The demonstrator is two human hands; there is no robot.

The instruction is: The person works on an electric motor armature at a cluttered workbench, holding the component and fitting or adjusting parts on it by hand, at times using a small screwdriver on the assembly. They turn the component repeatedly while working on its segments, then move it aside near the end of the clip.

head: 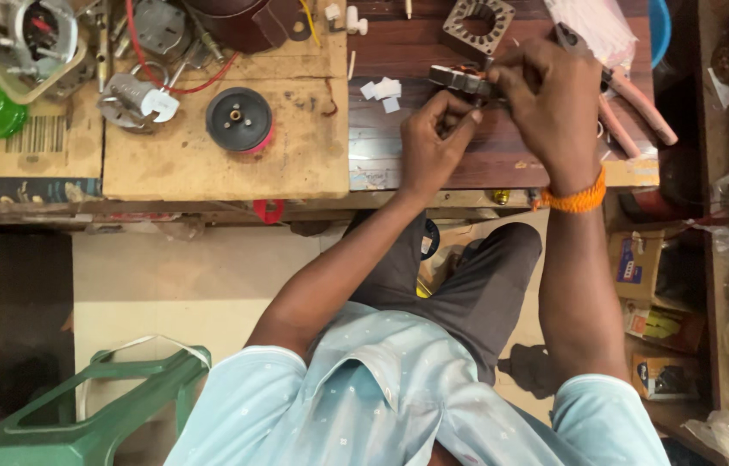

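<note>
Hands met over a small laminated metal stator core with copper-coloured windings [461, 80], which sat near the far edge of the dark wooden desk [502, 160]. The left hand [433, 142] had its fingers curled, the tips pinched closed against the near side of the core. The right hand [546, 95], with an orange thread band [573, 199] at the wrist, came down from above, its grip closed on the core's right end; its fingertips were hidden, so what else they pinched I could not tell. Just beyond stood a square grey metal frame with a round opening [478, 24], and small white paper scraps [382, 90] lay just left of the core. Pink-handled pliers [632, 108] lay to the right, partly under the right hand. A black round disc with a brass centre [239, 119] rested well apart on a tan board [226, 160]. Working it well would probably call for bracing the core steady with one hand and keeping fingertip pressure light on the windings.
</note>
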